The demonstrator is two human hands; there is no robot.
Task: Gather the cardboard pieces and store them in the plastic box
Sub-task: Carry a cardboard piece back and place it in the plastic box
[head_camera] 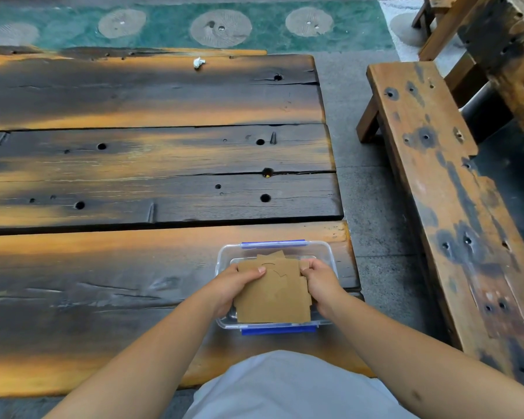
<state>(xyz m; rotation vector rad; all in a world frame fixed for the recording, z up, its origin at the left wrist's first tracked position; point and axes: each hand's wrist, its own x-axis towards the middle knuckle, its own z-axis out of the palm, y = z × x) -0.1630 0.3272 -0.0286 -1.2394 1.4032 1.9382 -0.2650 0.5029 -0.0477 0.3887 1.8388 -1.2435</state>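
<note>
A clear plastic box (pixel 224 255) with blue clips stands near the front right corner of the wooden table (pixel 133 164). A stack of brown cardboard pieces (pixel 274 293) sits over the box opening, tilted towards me. My left hand (pixel 235 285) grips the stack's left edge, thumb on top. My right hand (pixel 318 282) grips its right edge. The box's inside is mostly hidden by the cardboard and my hands.
A crumpled white scrap (pixel 199 62) lies at the table's far edge. A wooden bench (pixel 442 189) runs along the right, across a strip of grey pavement (pixel 366 189). A green patterned ground strip (pixel 176 28) lies beyond the table.
</note>
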